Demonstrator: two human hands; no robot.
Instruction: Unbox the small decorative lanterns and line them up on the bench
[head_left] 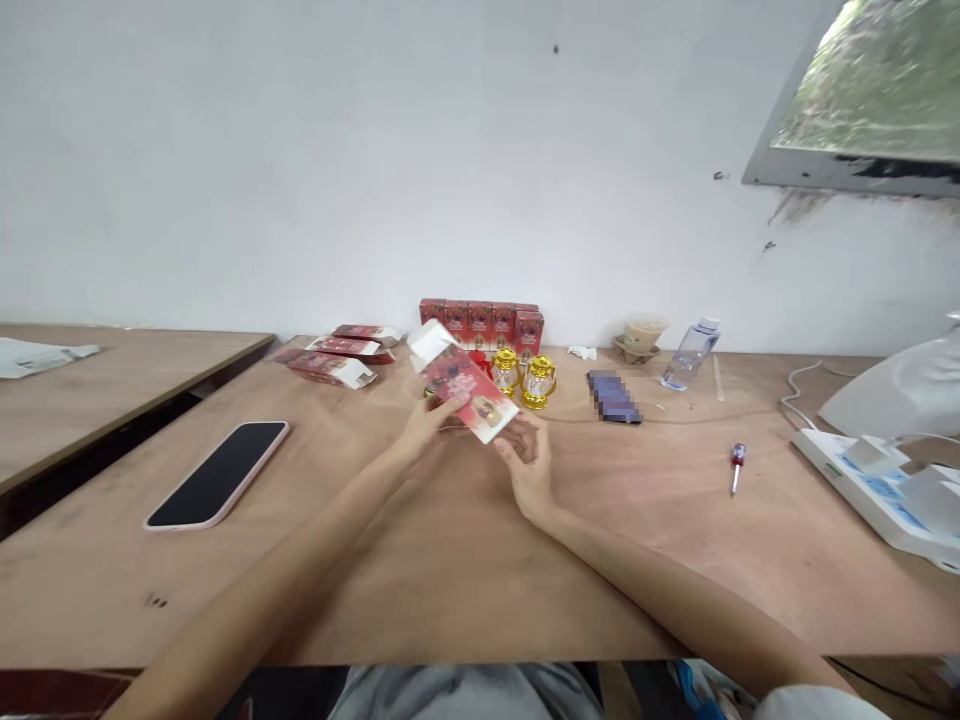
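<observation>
A red and white printed cardboard box (469, 388) is held tilted above the middle of the table, its white flap end pointing up and left. My left hand (435, 418) grips its left side, thumb on the printed face. At the lower right end, my right hand (529, 460) has its fingers curled against the bottom edge, partly behind the box. Just beyond stand two small gold lanterns (538, 382) with clear bodies, and a red one (480, 360) is partly hidden by the box. Something gold beside my left fingers is mostly covered.
Several closed red boxes (480, 322) stand in a row by the wall. Flattened-looking red boxes (330, 367) lie at the back left. A phone (219, 474) is at left, another phone (613, 397), a water bottle (691, 354), a cup (643, 332), a screwdriver (738, 462) and a power strip (877, 490) at right.
</observation>
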